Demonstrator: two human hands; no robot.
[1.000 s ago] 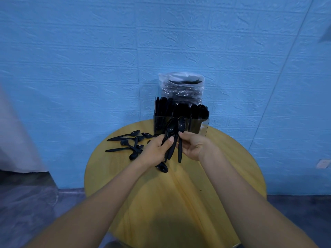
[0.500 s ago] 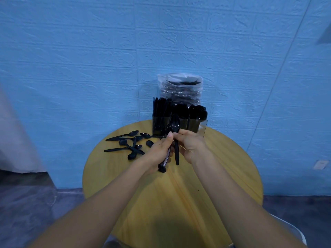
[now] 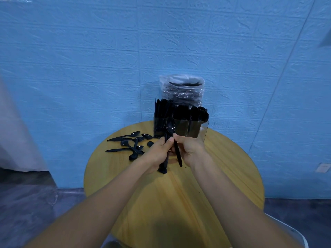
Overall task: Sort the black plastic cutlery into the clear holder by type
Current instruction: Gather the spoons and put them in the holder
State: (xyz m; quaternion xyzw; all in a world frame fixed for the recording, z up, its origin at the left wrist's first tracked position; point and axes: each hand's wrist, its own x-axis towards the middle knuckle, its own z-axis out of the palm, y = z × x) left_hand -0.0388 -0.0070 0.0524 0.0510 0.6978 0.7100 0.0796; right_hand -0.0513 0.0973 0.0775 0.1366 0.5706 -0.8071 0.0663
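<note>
Above the middle of the round wooden table (image 3: 206, 185), my left hand (image 3: 157, 153) grips a small bunch of black plastic spoons (image 3: 163, 165), handles pointing down. My right hand (image 3: 190, 148) pinches a single black spoon (image 3: 170, 126) by its handle, bowl up, right beside that bunch. Behind the hands stands the clear holder (image 3: 200, 129), its compartments packed with black cutlery. Several loose black spoons (image 3: 130, 144) lie on the table to the left.
A clear plastic bag of black cutlery (image 3: 181, 90) stands behind the holder against the blue wall. A white chair edge (image 3: 286, 228) shows at the lower right beside the table. A pale curtain (image 3: 16, 136) hangs at the far left.
The spoons in both hands have been drawn together into a tighter bunch. The view has shifted slightly; the hands stay in front of the holder.
</note>
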